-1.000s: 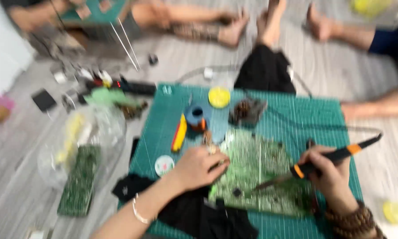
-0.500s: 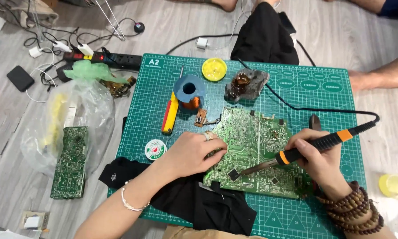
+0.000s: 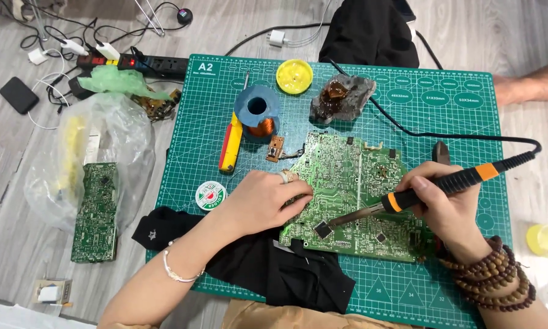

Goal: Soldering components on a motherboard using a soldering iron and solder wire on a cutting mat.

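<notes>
Well out to the left of the left hand (image 3: 266, 204), a narrow green board (image 3: 95, 211) lies beside a clear plastic bag (image 3: 97, 146). The left hand is laid palm down, fingers spread and not clenched, pressing the left edge of the large green circuit board (image 3: 353, 195), which rests flat on the green cutting mat (image 3: 408, 109), between the two hands. Just beyond the left hand's fingers lie a red and yellow screwdriver (image 3: 231, 143) and a blue spool (image 3: 257, 113). The board is judged light, stiff and fragile, best held by its bare edges. The right hand (image 3: 444, 210) is closed around the soldering iron (image 3: 432, 186), gripped at the orange and black handle. Its long axis runs from upper right, by the cord, down to lower left, the tip pointing at a small dark chip on the board near the left hand.
</notes>
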